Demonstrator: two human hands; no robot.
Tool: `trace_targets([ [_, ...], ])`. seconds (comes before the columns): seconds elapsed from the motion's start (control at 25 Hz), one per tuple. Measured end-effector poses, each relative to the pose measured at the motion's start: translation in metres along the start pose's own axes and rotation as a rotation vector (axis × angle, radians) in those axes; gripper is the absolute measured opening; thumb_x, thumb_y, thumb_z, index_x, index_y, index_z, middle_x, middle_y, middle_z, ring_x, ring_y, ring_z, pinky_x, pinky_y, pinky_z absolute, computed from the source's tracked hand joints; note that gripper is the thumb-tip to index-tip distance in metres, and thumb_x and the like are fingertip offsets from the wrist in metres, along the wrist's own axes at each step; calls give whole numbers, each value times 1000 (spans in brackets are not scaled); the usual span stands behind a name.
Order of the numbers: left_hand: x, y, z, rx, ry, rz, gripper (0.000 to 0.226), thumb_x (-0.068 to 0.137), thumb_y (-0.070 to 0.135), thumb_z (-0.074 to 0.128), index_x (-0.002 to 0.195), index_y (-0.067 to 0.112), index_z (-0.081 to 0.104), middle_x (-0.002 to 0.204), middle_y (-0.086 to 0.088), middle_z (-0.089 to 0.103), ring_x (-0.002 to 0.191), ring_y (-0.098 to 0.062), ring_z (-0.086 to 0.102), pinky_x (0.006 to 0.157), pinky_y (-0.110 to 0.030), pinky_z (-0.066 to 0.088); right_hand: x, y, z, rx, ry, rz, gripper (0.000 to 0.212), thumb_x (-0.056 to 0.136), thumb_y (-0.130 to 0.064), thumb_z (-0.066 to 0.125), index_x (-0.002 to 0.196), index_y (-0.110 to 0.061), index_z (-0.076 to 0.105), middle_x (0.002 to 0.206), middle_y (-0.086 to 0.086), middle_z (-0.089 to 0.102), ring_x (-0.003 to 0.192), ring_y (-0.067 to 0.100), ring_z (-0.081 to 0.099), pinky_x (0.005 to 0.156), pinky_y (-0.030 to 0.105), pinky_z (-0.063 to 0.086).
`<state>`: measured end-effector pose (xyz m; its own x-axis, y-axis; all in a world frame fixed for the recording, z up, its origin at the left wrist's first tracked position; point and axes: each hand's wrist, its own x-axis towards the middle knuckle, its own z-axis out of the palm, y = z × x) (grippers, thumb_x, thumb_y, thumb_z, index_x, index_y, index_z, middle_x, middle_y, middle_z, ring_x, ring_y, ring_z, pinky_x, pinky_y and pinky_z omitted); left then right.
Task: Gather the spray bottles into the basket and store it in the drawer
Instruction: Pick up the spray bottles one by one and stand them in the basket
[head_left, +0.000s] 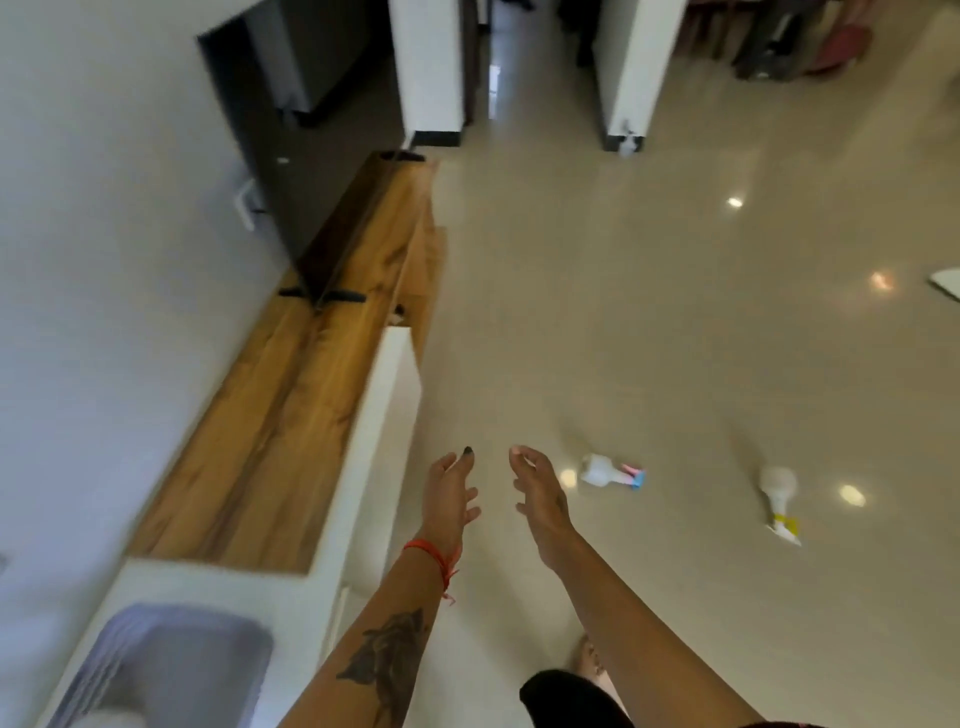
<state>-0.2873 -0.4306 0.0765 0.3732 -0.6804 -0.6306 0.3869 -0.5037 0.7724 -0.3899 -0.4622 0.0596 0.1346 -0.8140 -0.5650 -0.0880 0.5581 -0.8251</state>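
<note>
Two spray bottles lie on the glossy beige floor. One white bottle with a pink and blue nozzle (613, 471) lies just right of my hands. Another white bottle with a yellow and white nozzle (779, 499) lies further right. A third small spray bottle (628, 139) stands far off against a white pillar. My left hand (451, 493) and my right hand (537, 493) are stretched out in front of me, fingers apart, holding nothing. A grey basket (171, 670) sits on the white ledge at the lower left.
A long wooden TV console (291, 405) with a white edge runs along the left wall and carries a flat TV (291, 171). A white object (945, 283) pokes in at the right edge. My foot (589, 662) is on the floor below.
</note>
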Motion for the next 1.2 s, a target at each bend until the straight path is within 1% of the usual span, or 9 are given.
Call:
trace_targets([
  [0.16, 32, -1, 121, 110, -134, -93, 56, 93, 38, 52, 141, 15, 36, 143, -7, 46, 122, -31, 50, 93, -40, 44, 46, -17, -108, 122, 164, 91, 52, 88, -52, 50, 133, -27, 45, 137, 2, 47, 126, 24, 44, 110, 46, 34],
  [0.28, 56, -1, 200, 188, -212, -117, 54, 92, 36, 53, 140, 15, 38, 142, -9, 46, 116, -29, 51, 90, -38, 44, 82, -27, -176, 216, 261, 135, 49, 89, -47, 52, 132, -24, 48, 126, 2, 49, 117, 20, 46, 107, 41, 34],
  [0.44, 87, -8, 272, 275, -278, -155, 50, 94, 33, 51, 139, 15, 39, 140, -9, 47, 109, -26, 51, 89, -38, 44, 120, -30, -236, 325, 366, 161, 41, 90, -41, 54, 127, -22, 52, 131, 3, 51, 122, 24, 47, 108, 43, 35],
  [0.52, 105, -14, 299, 330, -291, -195, 49, 95, 32, 50, 139, 15, 38, 141, -9, 46, 113, -28, 51, 89, -38, 44, 141, -28, -255, 379, 410, 200, 39, 89, -40, 55, 125, -23, 53, 132, 5, 51, 123, 26, 46, 108, 46, 35],
  [0.64, 143, -23, 341, 412, -297, -254, 49, 95, 29, 50, 141, 15, 37, 142, -11, 46, 122, -32, 51, 95, -42, 45, 184, -23, -281, 422, 454, 277, 39, 89, -44, 53, 124, -25, 52, 128, 4, 52, 121, 26, 47, 108, 48, 36],
  [0.8, 209, -39, 389, 485, -308, -303, 47, 96, 25, 49, 141, 15, 38, 139, -12, 47, 123, -33, 50, 99, -45, 45, 250, -10, -309, 484, 532, 343, 33, 90, -43, 52, 119, -27, 51, 122, 3, 52, 116, 24, 49, 106, 46, 38],
  [0.96, 300, -76, 419, 554, -284, -328, 44, 93, 27, 53, 135, 17, 43, 121, -7, 52, 112, -28, 53, 91, -40, 46, 334, 32, -331, 533, 581, 452, 32, 91, -40, 52, 119, -23, 51, 123, 7, 53, 116, 26, 50, 102, 45, 41],
  [1.08, 373, -126, 416, 646, -216, -349, 46, 92, 31, 54, 135, 18, 44, 129, -8, 54, 117, -27, 53, 99, -43, 45, 406, 85, -338, 577, 596, 565, 42, 93, -38, 51, 129, -17, 49, 130, 6, 51, 119, 28, 50, 99, 45, 42],
  [1.2, 440, -189, 408, 718, -135, -384, 50, 91, 32, 55, 137, 18, 41, 140, -8, 49, 126, -27, 48, 105, -48, 40, 476, 150, -336, 652, 597, 662, 35, 92, -39, 52, 120, -19, 52, 129, 6, 52, 117, 27, 51, 96, 43, 43],
])
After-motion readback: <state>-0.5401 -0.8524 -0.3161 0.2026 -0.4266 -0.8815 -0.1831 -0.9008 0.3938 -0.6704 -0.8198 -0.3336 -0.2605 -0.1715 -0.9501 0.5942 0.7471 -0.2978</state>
